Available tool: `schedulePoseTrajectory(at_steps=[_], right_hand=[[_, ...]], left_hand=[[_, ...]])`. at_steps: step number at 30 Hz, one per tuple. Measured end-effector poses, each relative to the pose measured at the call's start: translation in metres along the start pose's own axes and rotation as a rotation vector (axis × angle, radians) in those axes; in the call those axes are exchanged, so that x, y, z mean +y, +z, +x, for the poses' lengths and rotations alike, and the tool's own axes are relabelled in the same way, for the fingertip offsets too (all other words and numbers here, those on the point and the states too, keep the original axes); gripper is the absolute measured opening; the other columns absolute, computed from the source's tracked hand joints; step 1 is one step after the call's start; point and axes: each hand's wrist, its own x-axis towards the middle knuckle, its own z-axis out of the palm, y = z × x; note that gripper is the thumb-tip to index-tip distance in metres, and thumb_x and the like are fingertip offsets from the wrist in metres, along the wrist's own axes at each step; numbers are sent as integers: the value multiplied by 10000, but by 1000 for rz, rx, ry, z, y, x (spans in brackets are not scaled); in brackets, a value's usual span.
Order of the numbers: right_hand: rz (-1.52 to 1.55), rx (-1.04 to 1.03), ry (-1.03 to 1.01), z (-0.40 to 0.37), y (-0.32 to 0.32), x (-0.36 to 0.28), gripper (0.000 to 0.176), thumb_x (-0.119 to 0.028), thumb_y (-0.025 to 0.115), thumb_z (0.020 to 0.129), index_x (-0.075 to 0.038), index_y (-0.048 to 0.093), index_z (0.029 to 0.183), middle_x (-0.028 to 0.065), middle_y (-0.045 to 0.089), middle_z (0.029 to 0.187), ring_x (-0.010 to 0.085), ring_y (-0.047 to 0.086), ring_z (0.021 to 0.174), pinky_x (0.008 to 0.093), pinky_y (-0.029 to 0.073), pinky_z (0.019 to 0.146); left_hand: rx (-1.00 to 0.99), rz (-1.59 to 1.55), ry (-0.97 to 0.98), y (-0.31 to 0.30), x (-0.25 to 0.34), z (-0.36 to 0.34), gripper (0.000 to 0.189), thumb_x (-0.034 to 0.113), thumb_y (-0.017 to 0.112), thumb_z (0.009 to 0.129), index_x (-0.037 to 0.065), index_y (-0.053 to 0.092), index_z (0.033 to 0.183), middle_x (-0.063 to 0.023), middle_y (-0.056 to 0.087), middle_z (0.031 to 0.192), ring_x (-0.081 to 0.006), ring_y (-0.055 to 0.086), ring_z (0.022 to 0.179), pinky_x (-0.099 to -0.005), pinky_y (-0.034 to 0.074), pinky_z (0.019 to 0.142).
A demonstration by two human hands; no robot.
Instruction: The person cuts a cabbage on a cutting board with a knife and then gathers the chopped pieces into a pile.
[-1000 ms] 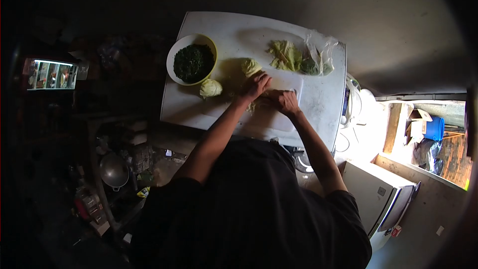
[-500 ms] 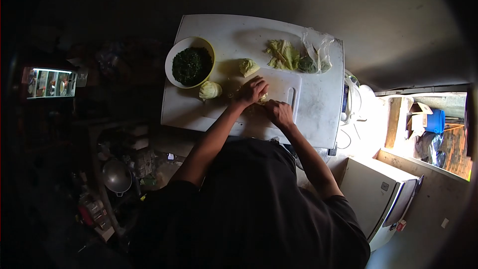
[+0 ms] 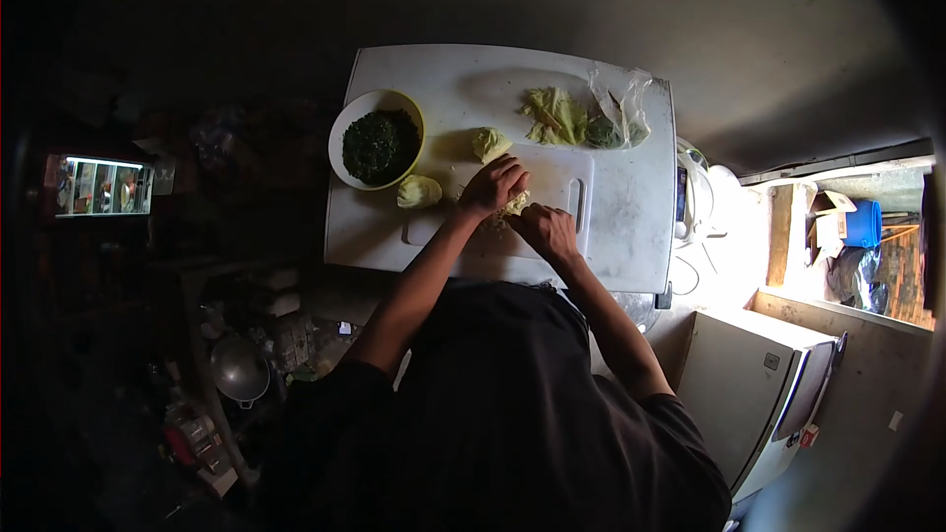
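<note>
Over the white cutting board [image 3: 559, 166], my left hand [image 3: 496, 186] is closed with its fingers curled down, beside a small heap of chopped pale cabbage [image 3: 513, 205]. My right hand [image 3: 547, 230] is a fist just right of the heap; what it grips is too dark and small to make out. One cabbage piece [image 3: 490, 144] lies behind my left hand. Another cabbage piece [image 3: 419, 191] lies at the left, near the bowl [image 3: 420, 151] of chopped dark greens [image 3: 380, 146].
Loose cabbage leaves [image 3: 555, 116] and a clear plastic bag [image 3: 625, 110] with greens lie at the back right of the white table [image 3: 631, 207]. A white fridge [image 3: 744, 374] stands at the lower right. A metal pan [image 3: 239, 370] is at the lower left.
The whole view has shifted slightly, so the table sits lower. Both hands stay closed over the board; more of the chopped heap shows between them.
</note>
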Motion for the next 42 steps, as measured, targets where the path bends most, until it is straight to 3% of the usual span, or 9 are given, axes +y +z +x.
schedulePoseTrajectory(at_steps=[2,5,8,15,21,32,36,38,42], right_hand=[[-11,-11,30,-8,16,5,220,-262,537,908,-88,668,932,153,655,839,372,639,758,486,490,699],[-73,436,-213,-9,86,54,375,-393,690,842,-81,583,664,73,613,718,312,626,652,435,458,547],[-22,204,-11,-2,12,-8,375,-387,685,850,-79,576,666,80,612,715,315,624,648,437,462,551],[-70,362,-46,-19,94,29,359,-392,680,859,-93,600,678,83,617,714,316,638,649,438,467,543],[-19,241,68,-12,14,-32,351,-392,651,882,-88,613,711,82,618,714,322,621,616,450,457,537],[-8,306,38,-13,25,-43,361,-380,686,854,-90,586,662,83,573,649,313,614,605,442,434,509],[-90,408,-132,-21,112,26,329,-356,671,870,-93,594,690,80,585,676,309,618,609,439,440,513],[-81,273,-4,-28,120,32,196,-280,639,850,-98,623,920,98,641,892,335,652,742,456,492,608],[-23,85,53,-21,46,-24,170,-256,639,835,-104,624,908,101,634,863,331,654,744,459,495,614]], left_hand=[[-15,-31,-42,-4,5,-3,113,60,624,848,6,538,797,-144,536,778,-327,556,761,-424,478,688],[-5,-2,0,10,-5,-13,114,57,624,843,4,531,804,-147,527,777,-333,553,758,-428,478,689],[-38,-42,7,-5,-3,-5,117,60,628,844,3,530,816,-148,523,778,-336,551,762,-431,479,692],[44,-56,40,8,-12,-25,119,47,619,839,-4,521,794,-156,542,780,-346,558,753,-438,479,688],[-83,-122,14,-19,4,-1,87,41,617,837,-4,547,812,-163,540,764,-353,561,746,-434,478,686],[-77,-109,32,-21,-3,-18,106,41,613,834,2,534,774,-155,522,750,-352,560,752,-433,484,701],[-57,-101,80,-8,-16,-32,125,33,618,821,-1,513,762,-146,507,733,-335,542,739,-431,469,681],[-125,-111,32,-13,-8,-32,135,31,622,812,1,505,752,-141,506,727,-330,536,729,-431,463,676],[-91,-184,68,-22,-1,-23,125,-7,604,816,-9,492,759,-150,480,729,-353,521,716,-444,455,663]])
